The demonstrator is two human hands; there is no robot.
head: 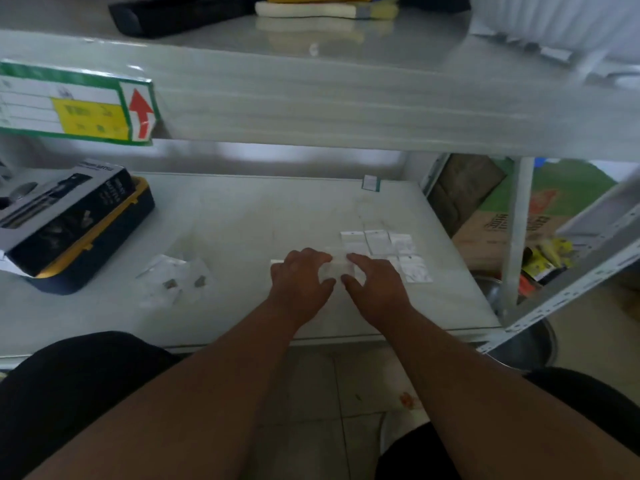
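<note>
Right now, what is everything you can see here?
held packet: one, clear-white, between both hands
laid-out packets: several, white, in rows right of the hands
loose packets: a few, clear, left of the hands
box: one, dark, far left
label: one, green with red arrow, upper left
tag: one, green-white, at the back
cardboard box: one, brown, far right
lower shelf: one, pale grey
left hand: one, fingers pinching the held packet
right hand: one, likewise
</note>
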